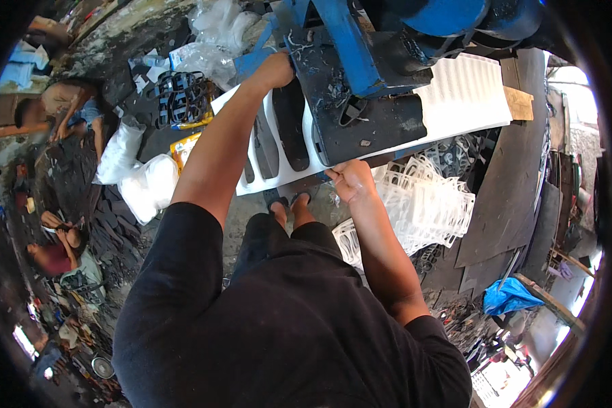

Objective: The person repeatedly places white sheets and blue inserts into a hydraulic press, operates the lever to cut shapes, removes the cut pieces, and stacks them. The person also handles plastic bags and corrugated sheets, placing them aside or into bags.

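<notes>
A white foam-like sheet [461,102] lies across the work surface under a blue metal press [358,51]. Its left part has long rounded cut-outs with thin white strips between them. On top of the sheet rests a dark flat board [387,126], with a small sandal-shaped metal outline, perhaps a cutting die [353,111], on it. My left hand [277,70] is closed at the far edge of the sheet, beside the board; its fingertips are hidden. My right hand [351,180] pinches the sheet's near edge, just below the board's near edge.
A pile of white cut-out sheets [425,204] sits low at the right. Dark strap-like pieces [181,98] and clear plastic bags [149,183] are at the left. Large dark sheets [506,183] lean at the right. Two people [71,109] sit among scraps at far left.
</notes>
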